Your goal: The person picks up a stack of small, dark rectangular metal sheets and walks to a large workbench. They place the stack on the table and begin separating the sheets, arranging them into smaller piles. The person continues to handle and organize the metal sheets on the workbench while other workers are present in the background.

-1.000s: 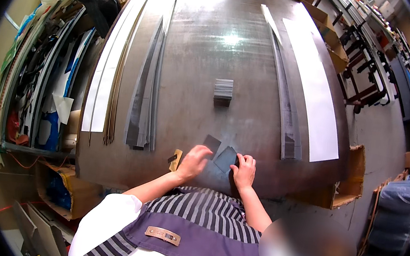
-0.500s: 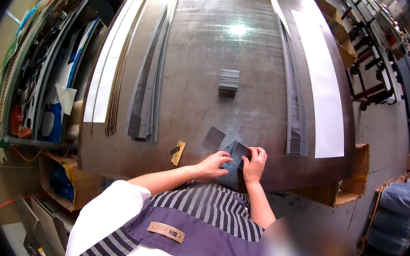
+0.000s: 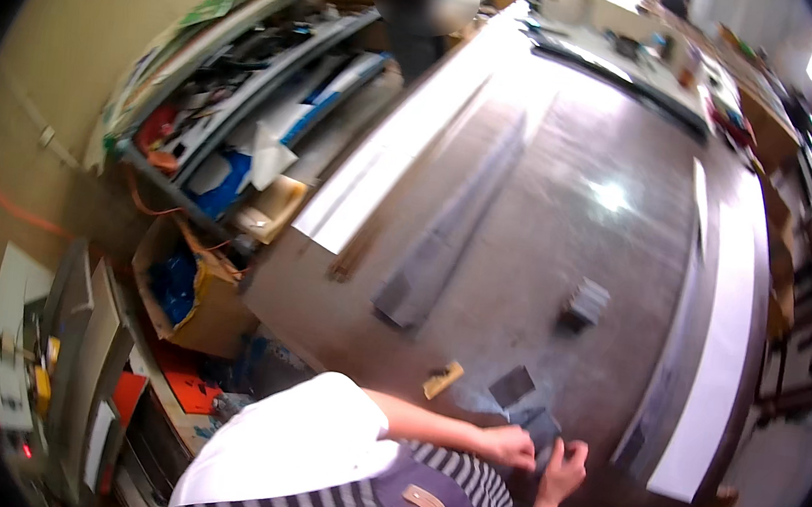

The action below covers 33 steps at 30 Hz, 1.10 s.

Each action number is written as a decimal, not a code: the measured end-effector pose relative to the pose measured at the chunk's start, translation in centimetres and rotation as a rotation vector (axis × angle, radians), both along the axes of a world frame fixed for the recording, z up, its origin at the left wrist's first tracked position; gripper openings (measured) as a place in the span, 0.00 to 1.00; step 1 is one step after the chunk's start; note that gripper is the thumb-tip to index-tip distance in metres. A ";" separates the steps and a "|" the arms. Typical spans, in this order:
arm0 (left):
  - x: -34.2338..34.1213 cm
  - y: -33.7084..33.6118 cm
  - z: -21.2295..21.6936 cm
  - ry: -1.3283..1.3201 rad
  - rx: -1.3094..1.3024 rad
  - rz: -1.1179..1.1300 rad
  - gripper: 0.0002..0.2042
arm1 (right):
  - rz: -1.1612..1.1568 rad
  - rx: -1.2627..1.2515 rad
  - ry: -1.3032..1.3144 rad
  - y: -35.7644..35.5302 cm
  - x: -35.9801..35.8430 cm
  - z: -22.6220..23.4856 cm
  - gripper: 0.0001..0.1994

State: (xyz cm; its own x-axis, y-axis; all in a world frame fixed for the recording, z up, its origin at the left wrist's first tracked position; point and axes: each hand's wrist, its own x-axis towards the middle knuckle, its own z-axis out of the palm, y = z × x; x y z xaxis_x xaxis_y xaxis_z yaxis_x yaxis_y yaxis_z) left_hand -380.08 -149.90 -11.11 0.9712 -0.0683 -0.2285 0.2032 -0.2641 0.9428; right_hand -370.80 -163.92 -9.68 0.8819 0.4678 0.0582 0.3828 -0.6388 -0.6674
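Gripping a small dark grey rectangular piece of sheet material (image 3: 540, 428) at the near edge of the large grey-brown worktable (image 3: 546, 239), we have both hands on it: our left hand (image 3: 508, 445) closes on its left side and our right hand (image 3: 565, 465) on its right, fingers curled around the edges. The view is blurred here, so we cannot tell whether it is one piece or a few stacked. Just beyond it lies a second dark grey square piece (image 3: 512, 385) flat on the table, and to the left of that a small yellowish wooden block (image 3: 442, 379). Farther out stands a short stack of grey pieces (image 3: 585, 304). Long grey strips (image 3: 448, 228) run along the left of the table, a long white panel (image 3: 721, 346) along the right. Left of the table, cluttered shelves (image 3: 214, 105) and a cardboard box (image 3: 186, 290).
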 end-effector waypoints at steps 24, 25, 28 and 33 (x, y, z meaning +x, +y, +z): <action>0.7 1.8 3.5 0.332 -0.819 0.085 0.13 | 0.100 0.655 1.103 1.8 -2.0 2.0 0.17; 0.7 1.9 3.9 0.336 -0.797 0.107 0.11 | 0.007 0.660 1.177 2.3 -1.9 2.0 0.17; -0.5 2.2 5.2 0.339 -0.852 0.135 0.10 | 0.000 0.571 1.244 1.9 -2.2 1.4 0.21; -1.1 2.2 4.7 0.267 -0.810 0.118 0.08 | -0.004 0.480 1.369 0.9 -3.2 2.5 0.29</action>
State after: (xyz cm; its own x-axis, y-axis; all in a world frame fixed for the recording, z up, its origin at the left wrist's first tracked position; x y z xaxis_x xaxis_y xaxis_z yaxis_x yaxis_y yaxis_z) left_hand -381.20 -147.74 -6.37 0.9028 -0.2108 -0.3749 0.4289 0.5066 0.7479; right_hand -373.96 -163.04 -7.18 0.3748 0.6434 -0.6675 -0.7197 -0.2520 -0.6470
